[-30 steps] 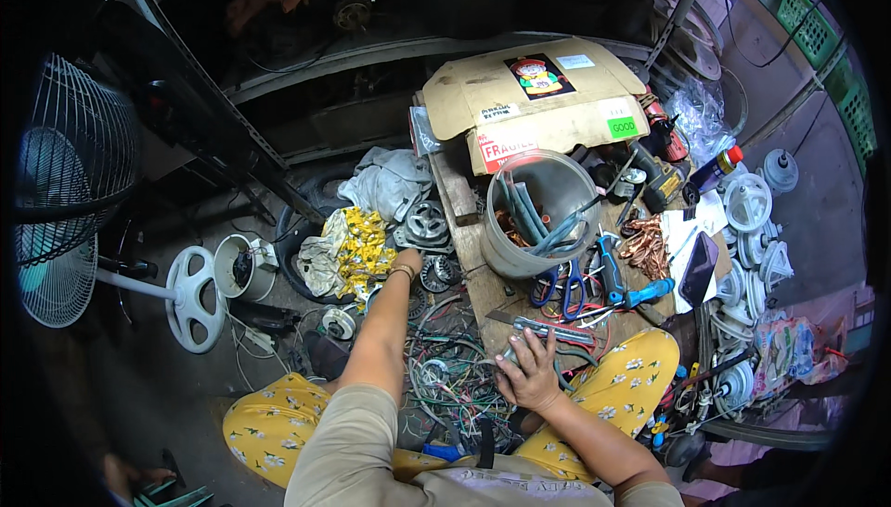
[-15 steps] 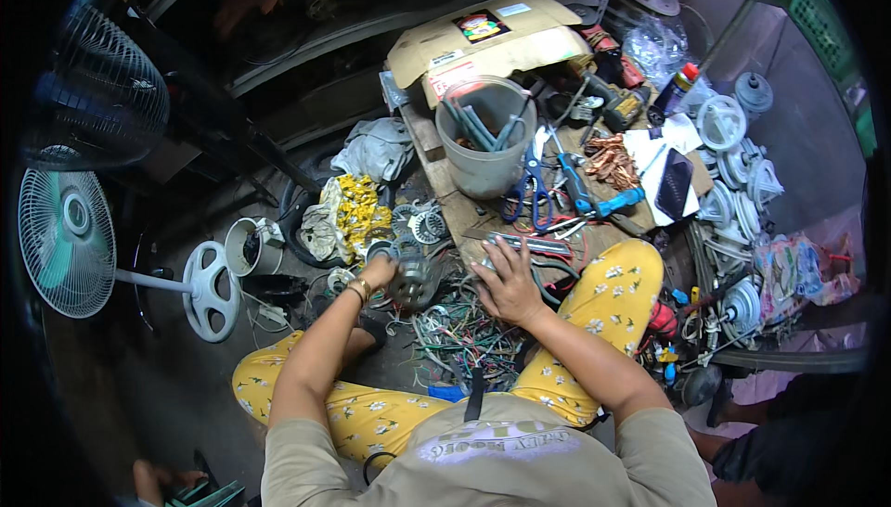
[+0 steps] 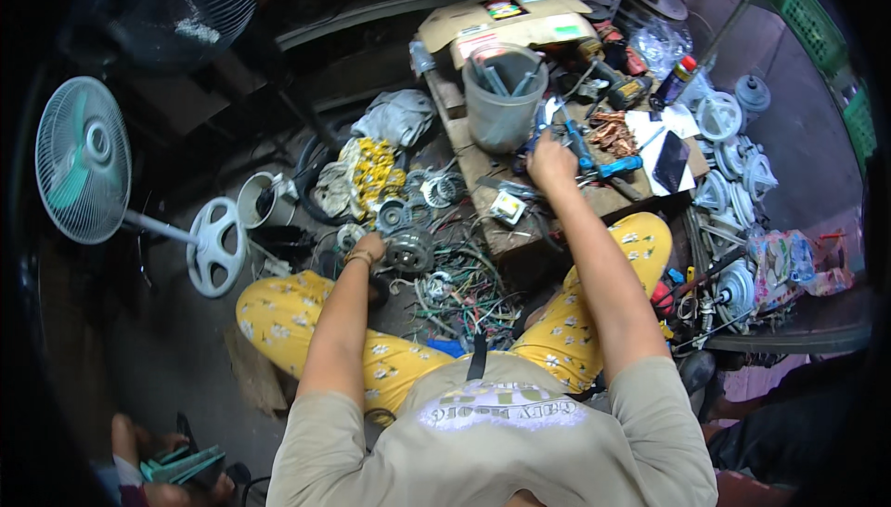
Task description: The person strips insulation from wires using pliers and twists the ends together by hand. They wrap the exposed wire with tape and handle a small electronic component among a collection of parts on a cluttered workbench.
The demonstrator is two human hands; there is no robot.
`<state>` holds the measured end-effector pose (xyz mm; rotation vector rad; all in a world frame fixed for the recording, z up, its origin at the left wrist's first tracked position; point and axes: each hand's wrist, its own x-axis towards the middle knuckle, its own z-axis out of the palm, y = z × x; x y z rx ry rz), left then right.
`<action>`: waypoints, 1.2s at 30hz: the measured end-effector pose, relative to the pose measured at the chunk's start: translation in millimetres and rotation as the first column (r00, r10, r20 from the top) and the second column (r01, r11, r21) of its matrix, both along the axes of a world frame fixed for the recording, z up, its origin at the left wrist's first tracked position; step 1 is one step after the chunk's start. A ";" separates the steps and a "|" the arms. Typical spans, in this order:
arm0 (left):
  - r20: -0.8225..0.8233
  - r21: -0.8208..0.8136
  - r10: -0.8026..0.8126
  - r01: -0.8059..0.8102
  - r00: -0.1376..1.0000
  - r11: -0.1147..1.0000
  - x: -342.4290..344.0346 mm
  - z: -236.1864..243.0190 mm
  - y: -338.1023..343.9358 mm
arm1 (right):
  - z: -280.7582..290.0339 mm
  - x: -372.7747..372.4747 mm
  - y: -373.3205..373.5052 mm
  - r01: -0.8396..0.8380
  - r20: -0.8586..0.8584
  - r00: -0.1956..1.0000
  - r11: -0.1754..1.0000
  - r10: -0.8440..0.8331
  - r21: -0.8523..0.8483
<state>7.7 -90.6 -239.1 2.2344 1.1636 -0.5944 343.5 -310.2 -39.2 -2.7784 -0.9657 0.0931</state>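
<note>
— What's left of centre in the frame?
— The left hand point(image 3: 369, 247), grip closed on a round metal part point(image 3: 410, 253) that looks intact
— Right of centre?
— The right hand point(image 3: 552, 166) at blue scissors point(image 3: 540, 119) on the worktop point(image 3: 471, 166), grip impossible to tell; beyond, loose copper point(image 3: 613, 134), apparently already separated

On the bench point(image 3: 471, 166) — bucket point(image 3: 497, 117) left, phone point(image 3: 671, 162) right; before it, wires point(image 3: 473, 298) — metal part point(image 3: 408, 253) to their left

dull metal motor part point(image 3: 409, 252), cloudy plastic bucket point(image 3: 501, 117), rough wooden bench point(image 3: 483, 168), glossy-screened phone point(image 3: 672, 162), shiny copper wire point(image 3: 613, 136)
</note>
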 end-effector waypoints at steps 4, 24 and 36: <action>-0.001 0.053 0.064 -0.064 0.998 0.997 3.0 8.7 -13.3 | -11.5 10.9 20.4 0.098 0.046 0.995 0.990 -0.093 -0.098; 0.083 0.162 -0.014 0.001 0.996 0.987 -7.5 -38.6 8.8 | 30.1 -118.0 -111.8 0.562 -0.745 0.139 0.567 0.653 0.602; 0.321 -0.236 0.507 -0.451 0.800 0.861 -4.3 -44.3 5.3 | -177.1 -254.2 -8.0 0.237 -0.789 -0.614 0.961 0.033 -0.145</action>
